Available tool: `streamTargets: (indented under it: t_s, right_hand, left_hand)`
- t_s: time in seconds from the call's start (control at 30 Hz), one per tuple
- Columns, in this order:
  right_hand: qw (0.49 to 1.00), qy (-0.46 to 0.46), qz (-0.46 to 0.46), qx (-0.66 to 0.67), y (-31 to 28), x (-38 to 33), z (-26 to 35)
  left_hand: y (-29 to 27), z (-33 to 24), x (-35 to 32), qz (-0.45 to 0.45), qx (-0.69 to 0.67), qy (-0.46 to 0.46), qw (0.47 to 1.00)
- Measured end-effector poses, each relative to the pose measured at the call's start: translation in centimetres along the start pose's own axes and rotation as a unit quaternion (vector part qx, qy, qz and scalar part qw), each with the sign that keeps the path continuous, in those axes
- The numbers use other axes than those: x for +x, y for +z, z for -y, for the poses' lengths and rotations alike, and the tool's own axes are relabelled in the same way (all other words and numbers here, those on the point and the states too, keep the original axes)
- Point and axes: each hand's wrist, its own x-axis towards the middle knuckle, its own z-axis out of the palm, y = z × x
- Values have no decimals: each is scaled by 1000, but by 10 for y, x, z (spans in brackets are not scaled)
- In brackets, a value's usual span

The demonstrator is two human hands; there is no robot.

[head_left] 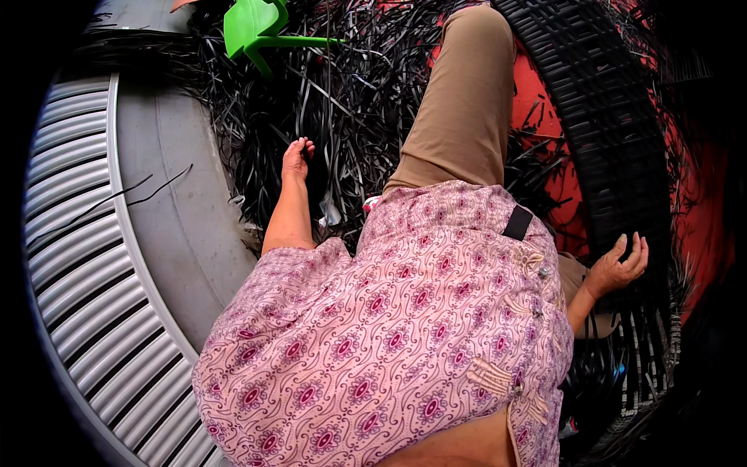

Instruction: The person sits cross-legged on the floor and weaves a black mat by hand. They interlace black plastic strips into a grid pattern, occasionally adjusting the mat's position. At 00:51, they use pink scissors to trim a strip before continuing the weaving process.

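Note:
My left hand (296, 158) is raised over a large heap of loose black strips (342, 117), its fingers curled together. Whether a strip is pinched in them is too small to make out. On the right, my right hand (620, 268) has its thumb and fingers apart and holds nothing that I can see. It is beside a long panel woven from black strips (603, 117), close to the panel's near part. I cannot tell whether the fingers touch the weave. Loose strip ends stick out along the panel's edge.
A bright green plastic stool or chair (253, 31) rests on the strip heap at the far left. White slatted metalwork (93, 257) and a grey surface (179, 194) run along the left. Red flooring (537, 101) shows beside the panel. My bent knee (467, 93) rises between my hands.

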Motion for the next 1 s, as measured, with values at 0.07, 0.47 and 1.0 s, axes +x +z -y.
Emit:
streamTargets:
  t_s: [0.07,0.47,1.0]
  right_hand:
    - [1000,-6,1,-5,1,0,-1]
    - [1000,-9,-1,-16,1,1,1]
    - [994,61,-1,88,-23,28,47]
  left_hand:
    - [-3,3,-2,4,32,2,999]
    - [-22,48,-18,-53,267,-28,962]
    - [261,-46,-153,145,180,290,929]
